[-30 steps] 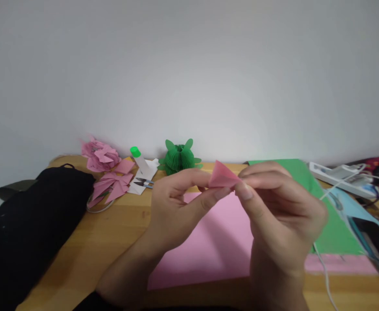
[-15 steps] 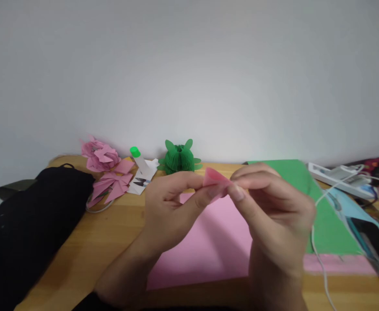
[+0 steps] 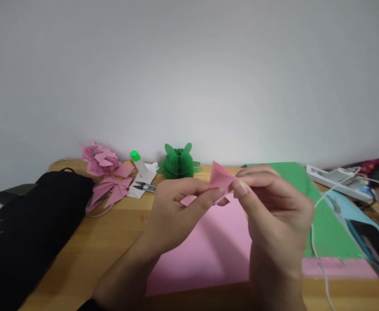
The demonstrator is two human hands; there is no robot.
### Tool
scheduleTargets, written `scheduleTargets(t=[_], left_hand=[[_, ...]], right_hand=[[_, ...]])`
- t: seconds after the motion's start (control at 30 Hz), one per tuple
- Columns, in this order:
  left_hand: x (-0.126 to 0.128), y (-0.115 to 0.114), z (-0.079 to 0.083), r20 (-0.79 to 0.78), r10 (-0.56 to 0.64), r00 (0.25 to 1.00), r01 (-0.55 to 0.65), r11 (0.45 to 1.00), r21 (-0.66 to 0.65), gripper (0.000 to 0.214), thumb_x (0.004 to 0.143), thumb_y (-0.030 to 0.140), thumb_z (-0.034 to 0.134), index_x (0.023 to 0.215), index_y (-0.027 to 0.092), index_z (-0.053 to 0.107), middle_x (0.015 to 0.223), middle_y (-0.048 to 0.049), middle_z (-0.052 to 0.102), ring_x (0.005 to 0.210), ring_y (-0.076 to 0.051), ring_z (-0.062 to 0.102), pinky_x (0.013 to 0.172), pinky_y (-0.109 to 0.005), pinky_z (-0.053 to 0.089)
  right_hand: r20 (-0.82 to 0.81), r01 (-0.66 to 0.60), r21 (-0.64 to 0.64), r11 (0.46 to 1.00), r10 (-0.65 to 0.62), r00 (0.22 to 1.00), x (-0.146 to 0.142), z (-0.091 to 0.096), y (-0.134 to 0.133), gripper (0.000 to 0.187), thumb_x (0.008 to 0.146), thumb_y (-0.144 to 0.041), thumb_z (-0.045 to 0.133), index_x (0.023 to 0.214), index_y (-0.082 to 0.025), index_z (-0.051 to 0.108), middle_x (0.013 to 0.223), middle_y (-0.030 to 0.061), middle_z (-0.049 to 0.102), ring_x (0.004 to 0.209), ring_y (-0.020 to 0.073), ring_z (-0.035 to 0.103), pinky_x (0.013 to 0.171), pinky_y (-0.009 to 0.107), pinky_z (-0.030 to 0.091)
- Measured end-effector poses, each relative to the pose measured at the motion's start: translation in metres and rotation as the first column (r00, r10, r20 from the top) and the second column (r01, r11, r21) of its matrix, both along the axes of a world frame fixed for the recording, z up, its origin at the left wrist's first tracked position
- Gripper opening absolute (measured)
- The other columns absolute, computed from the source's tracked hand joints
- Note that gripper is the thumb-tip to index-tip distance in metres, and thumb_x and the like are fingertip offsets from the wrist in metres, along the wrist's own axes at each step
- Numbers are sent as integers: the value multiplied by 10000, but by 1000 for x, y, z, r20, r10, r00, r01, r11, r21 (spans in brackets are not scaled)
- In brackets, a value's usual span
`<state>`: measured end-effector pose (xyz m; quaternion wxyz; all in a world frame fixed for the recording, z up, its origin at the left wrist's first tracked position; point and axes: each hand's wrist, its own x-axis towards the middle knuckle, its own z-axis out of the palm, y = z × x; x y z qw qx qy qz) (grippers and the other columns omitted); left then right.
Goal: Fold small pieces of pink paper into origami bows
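**Position.** Both hands are raised above the pink sheet (image 3: 205, 255), which lies flat on the bench (image 3: 118, 233). The left hand (image 3: 173, 211) and the right hand (image 3: 273, 216) meet over the sheet's far edge. A small folded pink paper piece (image 3: 220, 178) is held between them, clear of the bench.

**Grip, left.** Thumb and forefinger are pressed together on the piece's lower left edge.

**Grip, right.** Thumb and forefinger pinch its right side, and the other fingers are curled in. Neither grip is spread.

**Relation noted.** The piece stands up out of the two pinches. Its free corner points up and to the left, away from the right hand. Its long axis appears to run from that corner down toward the right fingertips. Both hands touch it, and the right covers more of it. The folds themselves are too blurred to read.

**Surroundings, taken from the pink sheet.**
- A green sheet (image 3: 325, 224) lies over its right part.
- Beyond its far left corner stand a green paper ornament (image 3: 178, 157) and a glue bottle (image 3: 139, 164) with a green cap.
- Small snips (image 3: 145, 186) and pink paper flowers (image 3: 100, 157) lie beside these.
- A black bag (image 3: 30, 224) lies well apart to its left.
- A white power strip (image 3: 338, 177) sits to its far right.
- A white cable (image 3: 319, 259) trails down across the sheet's right end.
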<state>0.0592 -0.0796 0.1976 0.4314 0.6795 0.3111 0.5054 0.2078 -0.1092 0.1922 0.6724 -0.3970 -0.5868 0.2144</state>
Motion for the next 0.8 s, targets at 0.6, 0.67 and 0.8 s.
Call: scheduleTargets(t=[0.6,0.67,0.8], left_hand=[[-1,0,-2,-146,8,989,-3,1000,29,261,904,185,675,645,182,705,649,44,756,611,-66,683,568,-134,493],[-1,1,-5,-200,49,979,-23,991,129,292,926,199,657,636,176,676,605,58,717,557,-49,630,533,-135,443],[-1,2,-10,-291,113,950,-34,964,262,393,975,249,592,592,162,598,530,59,627,485,-46,543,499,-170,375]], right_hand=[[-67,54,-24,998,-55,996,-2,-4,0,147,867,-88,718,828,-229,730,771,-35,671,743,94,610,631,237,482],[-66,73,-30,997,-75,995,-2,-4,0,143,867,-99,722,819,-233,729,768,-34,671,740,101,610,632,248,477],[-71,105,-35,994,-108,992,-1,-5,1,141,863,-110,730,800,-237,726,742,-28,652,729,120,604,632,275,468]])
